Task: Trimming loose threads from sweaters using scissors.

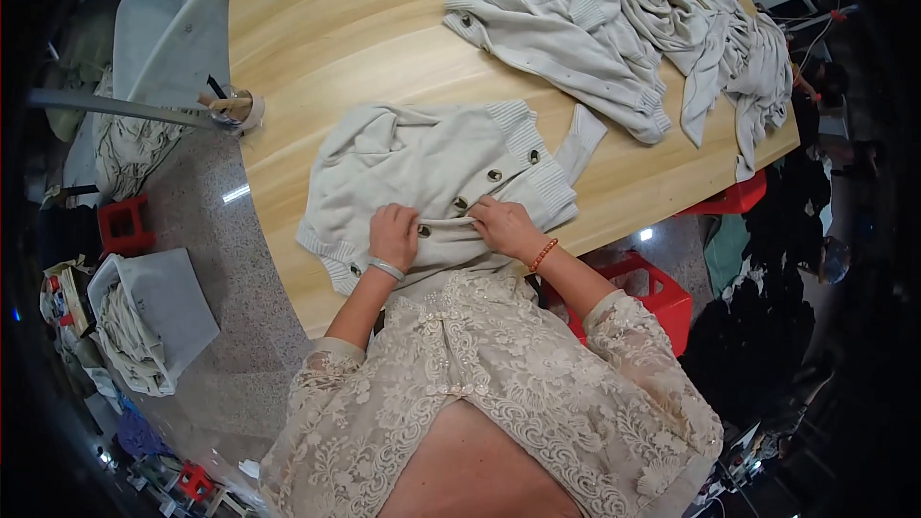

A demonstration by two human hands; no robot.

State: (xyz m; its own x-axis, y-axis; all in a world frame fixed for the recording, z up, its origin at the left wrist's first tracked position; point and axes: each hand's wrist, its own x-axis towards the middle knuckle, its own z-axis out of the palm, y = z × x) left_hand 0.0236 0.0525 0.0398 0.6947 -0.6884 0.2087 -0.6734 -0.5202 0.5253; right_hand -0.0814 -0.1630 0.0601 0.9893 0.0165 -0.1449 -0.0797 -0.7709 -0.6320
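While your right hand (503, 228) pinches the cardigan (408, 149), your left hand (393, 236) touches it. The left grip cannot be told.

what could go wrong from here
The beaded bracelet beside the right hand might snag the beige cardigan. Garments heaped across the table reach its right-hand edge, so one could slip off.

- Off-white knitted cardigan (413, 149): partly covered by bare left hand (394, 236) and bare right hand (506, 227).
- Far pale-grey knitted garments (556, 14): cut off at top.
- Near-right red plastic stool (672, 312): partly hidden by beige lace sleeve (638, 341).
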